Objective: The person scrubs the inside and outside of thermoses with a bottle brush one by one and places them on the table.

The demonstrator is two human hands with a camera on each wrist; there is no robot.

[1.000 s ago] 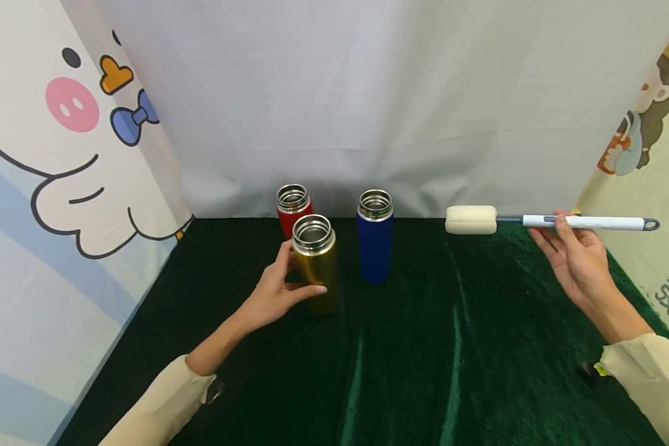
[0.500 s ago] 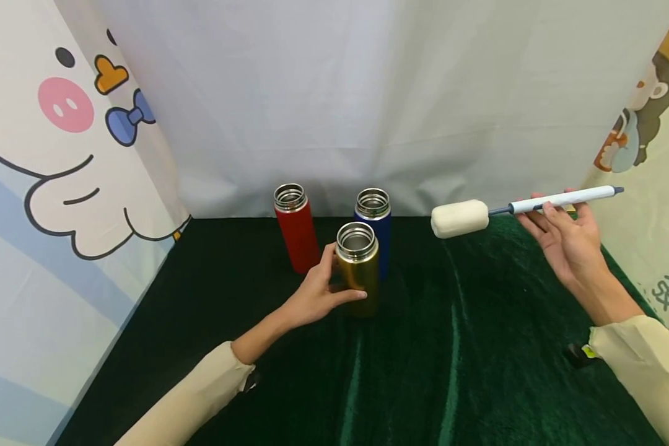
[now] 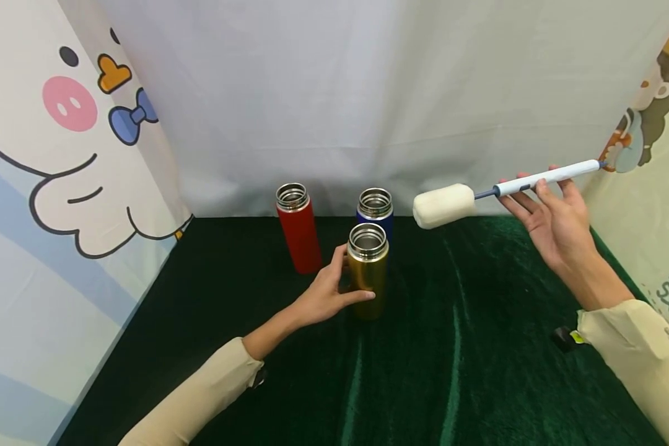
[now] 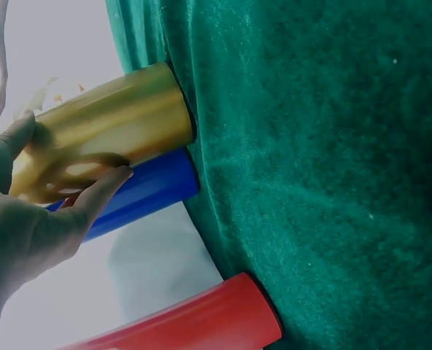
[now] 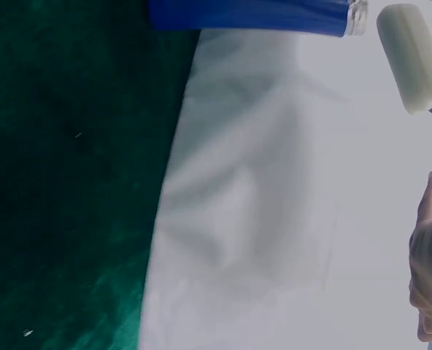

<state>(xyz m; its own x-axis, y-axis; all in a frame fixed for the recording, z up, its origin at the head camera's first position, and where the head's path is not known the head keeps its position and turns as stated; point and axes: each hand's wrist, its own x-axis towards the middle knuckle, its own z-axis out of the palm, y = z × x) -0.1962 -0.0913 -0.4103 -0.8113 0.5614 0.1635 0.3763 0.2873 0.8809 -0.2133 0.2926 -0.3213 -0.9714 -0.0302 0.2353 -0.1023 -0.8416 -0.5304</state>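
Observation:
My left hand (image 3: 326, 291) grips the upper side of an uncapped gold bottle (image 3: 368, 279), thumb on its near side. The bottle stands upright, its steel mouth facing up. In the left wrist view, the base of the gold bottle (image 4: 121, 124) seems to rest on the cloth. Just behind it an uncapped blue bottle (image 3: 376, 214) is partly hidden. My right hand (image 3: 557, 223) holds a bottle brush by its white handle (image 3: 577, 169), raised above the table. The brush's cream sponge head (image 3: 445, 205) points left, slightly downward, to the right of the blue bottle's mouth.
An uncapped red bottle (image 3: 301, 238) stands upright to the left of the gold one. Dark green velvet cloth (image 3: 424, 371) covers the table. A pale curtain (image 3: 323, 111) hangs along its back edge, with cartoon-printed cloth at both sides.
My left hand has moved the gold bottle right, from in front of the red bottle to in front of the blue one. The brush has risen, shifted left and tilted, sponge end lower.

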